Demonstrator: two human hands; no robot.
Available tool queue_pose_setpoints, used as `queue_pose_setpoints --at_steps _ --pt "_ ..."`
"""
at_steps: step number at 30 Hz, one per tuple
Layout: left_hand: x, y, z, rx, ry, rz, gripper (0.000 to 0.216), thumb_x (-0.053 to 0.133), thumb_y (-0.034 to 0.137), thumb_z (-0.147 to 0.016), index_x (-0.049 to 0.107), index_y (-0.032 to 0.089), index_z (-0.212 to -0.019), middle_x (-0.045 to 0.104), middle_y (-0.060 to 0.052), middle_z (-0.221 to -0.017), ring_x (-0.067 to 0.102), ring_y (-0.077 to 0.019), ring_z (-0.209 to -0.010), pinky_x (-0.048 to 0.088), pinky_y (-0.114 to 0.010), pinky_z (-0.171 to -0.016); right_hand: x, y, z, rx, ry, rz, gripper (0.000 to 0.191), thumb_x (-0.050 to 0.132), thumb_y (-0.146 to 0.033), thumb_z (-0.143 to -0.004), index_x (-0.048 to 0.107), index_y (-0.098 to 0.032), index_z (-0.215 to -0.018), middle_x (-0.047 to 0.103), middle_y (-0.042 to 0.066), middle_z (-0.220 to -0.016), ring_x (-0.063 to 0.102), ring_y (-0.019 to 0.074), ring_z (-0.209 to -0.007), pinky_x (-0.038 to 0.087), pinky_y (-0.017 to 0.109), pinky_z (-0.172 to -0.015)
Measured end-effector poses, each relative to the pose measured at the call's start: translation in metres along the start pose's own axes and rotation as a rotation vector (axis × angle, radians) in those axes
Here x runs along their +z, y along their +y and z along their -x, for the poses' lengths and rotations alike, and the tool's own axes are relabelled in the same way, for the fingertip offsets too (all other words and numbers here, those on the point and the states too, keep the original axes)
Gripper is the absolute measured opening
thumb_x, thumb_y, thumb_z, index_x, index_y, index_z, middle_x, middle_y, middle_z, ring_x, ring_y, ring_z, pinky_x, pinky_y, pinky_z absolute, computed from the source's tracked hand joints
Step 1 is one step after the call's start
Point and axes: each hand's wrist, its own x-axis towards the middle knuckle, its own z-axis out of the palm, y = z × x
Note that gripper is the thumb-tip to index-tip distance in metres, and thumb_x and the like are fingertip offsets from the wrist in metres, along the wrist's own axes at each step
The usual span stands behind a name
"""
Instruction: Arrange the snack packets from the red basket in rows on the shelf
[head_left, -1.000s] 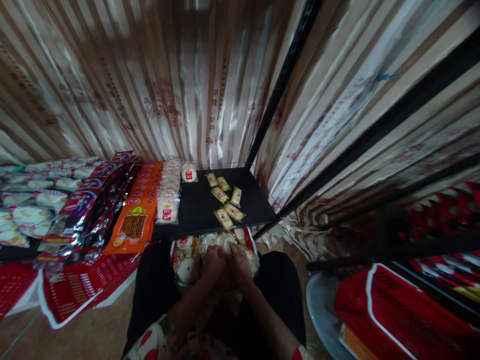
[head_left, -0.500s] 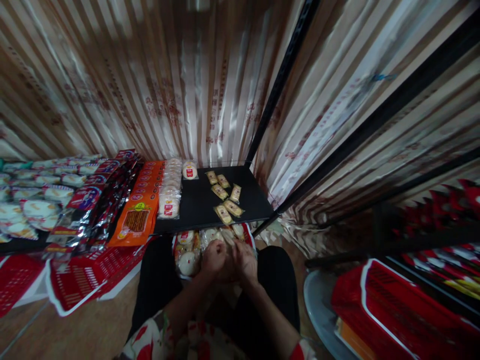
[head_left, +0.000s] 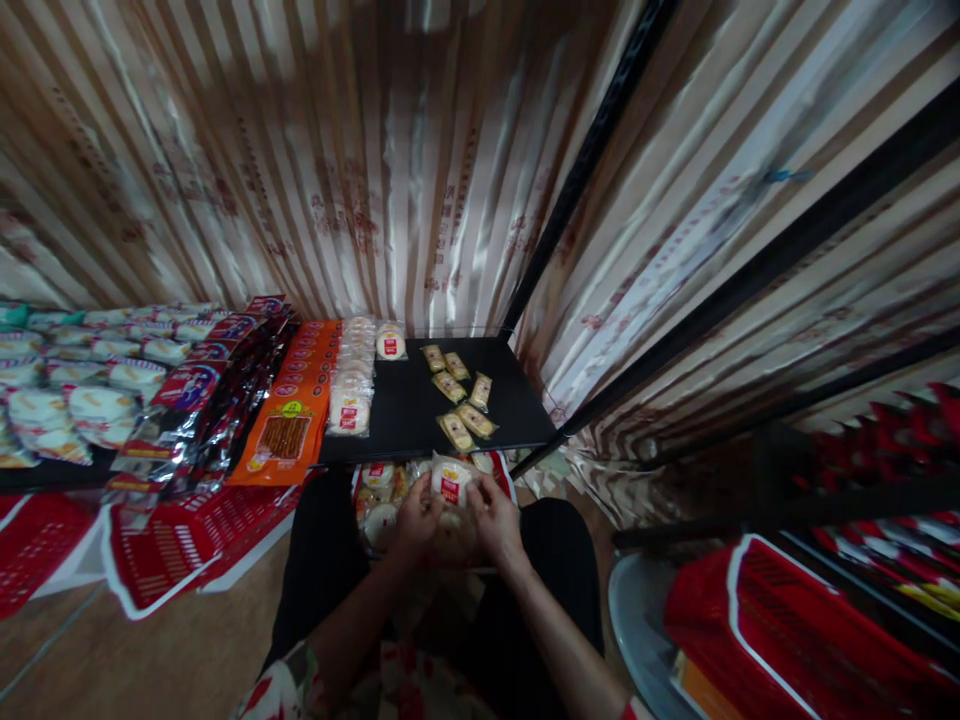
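Note:
Both my hands are raised over a red basket on my lap, which is full of round white pastry packets. My left hand and my right hand together grip one round pastry packet with a red label, holding it just below the front edge of the black shelf. On that shelf lie a stack of the same round packets, one more at the back, and several small yellow snack packets.
Orange snack bags, dark foil bags and white packets fill the shelf to the left. Red baskets lie on the floor at left, another red basket at right. Striped curtains hang behind; black shelf posts slant upward.
Both hands were down in the basket among the packets; now they have lifted one round red-labelled packet up toward the shelf edge.

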Motion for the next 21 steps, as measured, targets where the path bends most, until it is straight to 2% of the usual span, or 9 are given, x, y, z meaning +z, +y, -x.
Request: queue_pose_setpoints --at_steps 4,8,10,12,15,18,21 --pt "-0.01 0.009 -0.009 0.002 0.07 0.085 0.028 0.064 0.022 -0.067 0.062 0.014 -0.094 0.07 -0.009 -0.088 0.065 -0.0182 -0.076 0.053 -0.029 -0.071 0.012 -0.015 -0.016 0.074 -0.09 -0.271 0.036 0.048 -0.046 -0.078 0.061 -0.02 -0.099 0.071 0.006 -0.09 0.066 0.0199 -0.079 0.053 0.03 -0.07" --pt "-0.02 0.021 -0.023 0.011 0.159 0.149 0.023 0.062 0.024 -0.07 0.061 0.015 -0.092 0.068 -0.007 -0.084 0.064 -0.0153 -0.068 0.051 -0.025 -0.058 0.027 -0.025 -0.033 0.09 -0.133 -0.381 0.036 0.055 -0.047 -0.072 0.061 -0.018 -0.094 0.071 0.008 -0.088 0.066 0.0217 -0.077 0.053 0.033 -0.071" --pt "-0.025 0.028 -0.032 0.006 0.191 0.103 0.024 0.06 0.024 -0.072 0.06 0.015 -0.094 0.068 -0.007 -0.083 0.064 -0.0151 -0.067 0.051 -0.024 -0.058 0.036 -0.028 -0.04 0.075 -0.115 -0.38 0.033 0.057 -0.045 -0.071 0.061 -0.019 -0.092 0.071 0.007 -0.087 0.066 0.0218 -0.079 0.053 0.033 -0.072" --pt "-0.03 0.035 -0.039 0.018 0.222 -0.005 0.025 0.058 0.024 -0.074 0.061 0.015 -0.097 0.068 -0.008 -0.087 0.065 -0.0169 -0.074 0.052 -0.027 -0.066 0.044 -0.031 -0.05 0.065 -0.116 -0.372 0.03 0.056 -0.044 -0.072 0.061 -0.021 -0.09 0.071 0.006 -0.085 0.066 0.0213 -0.077 0.053 0.032 -0.071" --pt "-0.033 0.043 -0.047 0.087 0.297 -0.191 0.036 0.053 0.024 -0.077 0.058 0.012 -0.11 0.066 -0.013 -0.104 0.063 -0.0218 -0.097 0.05 -0.033 -0.086 0.054 -0.036 -0.072 0.025 -0.108 -0.33 0.028 0.052 -0.042 -0.074 0.06 -0.02 -0.089 0.07 0.006 -0.082 0.065 0.0204 -0.074 0.052 0.032 -0.069" --pt "-0.029 0.047 -0.052 0.198 0.386 -0.307 0.047 0.047 0.021 -0.079 0.049 0.01 -0.125 0.056 -0.017 -0.126 0.053 -0.0233 -0.118 0.043 -0.036 -0.1 0.062 -0.041 -0.099 -0.011 -0.062 -0.212 0.028 0.049 -0.04 -0.076 0.06 -0.018 -0.09 0.07 0.006 -0.082 0.064 0.0196 -0.073 0.051 0.031 -0.069" --pt "-0.019 0.047 -0.06 0.313 0.371 -0.381 0.051 0.041 0.018 -0.08 0.045 0.01 -0.13 0.045 -0.016 -0.14 0.039 -0.0221 -0.131 0.031 -0.036 -0.11 0.072 -0.045 -0.125 -0.02 -0.035 -0.116 0.029 0.046 -0.036 -0.078 0.061 -0.017 -0.094 0.07 0.006 -0.082 0.064 0.0193 -0.073 0.05 0.03 -0.067"
